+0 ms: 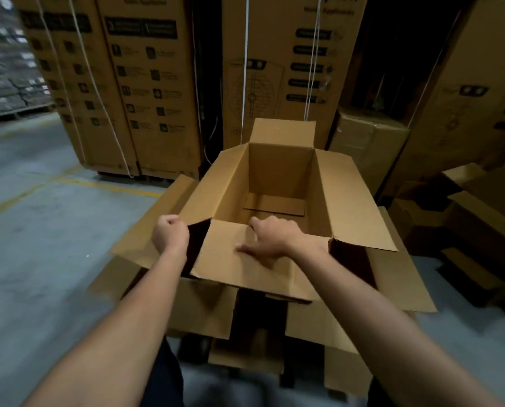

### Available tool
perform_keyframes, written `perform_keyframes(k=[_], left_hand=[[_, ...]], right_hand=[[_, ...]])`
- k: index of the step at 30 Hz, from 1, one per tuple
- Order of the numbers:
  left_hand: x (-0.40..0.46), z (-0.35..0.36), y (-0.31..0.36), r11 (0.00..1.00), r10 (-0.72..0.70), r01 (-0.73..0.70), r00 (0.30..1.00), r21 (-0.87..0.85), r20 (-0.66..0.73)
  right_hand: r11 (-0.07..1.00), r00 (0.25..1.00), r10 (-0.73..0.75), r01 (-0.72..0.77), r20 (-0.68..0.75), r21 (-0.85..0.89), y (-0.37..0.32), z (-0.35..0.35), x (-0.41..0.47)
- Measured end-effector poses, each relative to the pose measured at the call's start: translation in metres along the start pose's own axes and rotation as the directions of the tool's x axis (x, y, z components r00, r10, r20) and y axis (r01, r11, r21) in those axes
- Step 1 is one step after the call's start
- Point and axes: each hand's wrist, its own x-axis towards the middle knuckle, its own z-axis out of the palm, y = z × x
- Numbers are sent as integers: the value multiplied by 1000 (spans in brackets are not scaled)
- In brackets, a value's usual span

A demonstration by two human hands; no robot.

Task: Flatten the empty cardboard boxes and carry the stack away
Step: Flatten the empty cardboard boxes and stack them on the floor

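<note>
an open cardboard box is seen standing upright at the centre of the view, set on a pile of already opened cardboard, its long axis running from 6 o'clock, nearest the person, away toward 12 o'clock, where the tall printed cartons are stacked. the near flap is folded outward toward the person, and both hands are placed at this near end. the right hand is laid over the flap's fold, thumb pressed on the flap face and fingers hooked over the edge into the box, so the flap is gripped. the left hand is clenched on the near corner of the left long flap, at 9 o'clock from the right hand. the box is judged not yet flattened; its base panels still lie closed at 12 o'clock from the hands, beyond easy reach of either
</note>
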Motion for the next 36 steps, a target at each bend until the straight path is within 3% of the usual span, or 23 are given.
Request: perform_keyframes(k=[3, 5, 7, 10, 12, 16, 23, 28, 30, 33, 36], left_hand=[[-9, 1, -42, 967, -224, 219, 974, -130, -24], [-19, 11, -76, 899, -405, 420, 905, -125, 128], [-44, 26, -107, 796, -534, 599, 763, -88, 363], [-89, 52, -126, 681, -571, 729, 584, -64, 577], [-109, 71, -126, 590, -546, 793, 528, -149, 650], [-128, 98, -118, 443, -517, 843, 519, -306, 681], [-126, 111, -117, 381, -566, 856, 515, -350, 644], [-124, 117, -95, 502, -549, 795, 598, -341, 584], [-124, 117, -80, 492, -559, 802, 589, -338, 584], [-118, 117, -69, 321, -548, 851, 525, -415, 652], [-117, 117, -72, 230, -467, 842, 535, -488, 704]], right_hand=[[999, 983, -17, 10, -183, -37, 6, 17, 6], [1000, 969, -12, 8, -248, -17, 16, 21, 8], [1000, 959, -27, 24, -282, -16, 23, 21, 11], [998, 955, -70, 66, -287, -23, 33, 21, 16], [995, 946, -96, 93, -308, -24, 41, 21, 19], [992, 915, -113, 129, -387, 15, 50, 21, 24], [984, 878, -85, 149, -471, 100, 49, 11, 37], [981, 876, -64, 143, -479, 131, 51, -1, 42], [982, 875, -64, 140, -481, 125, 53, -4, 41], [985, 873, -64, 134, -484, 112, 55, -6, 38], [984, 860, -41, 123, -508, 129, 54, -8, 33]])
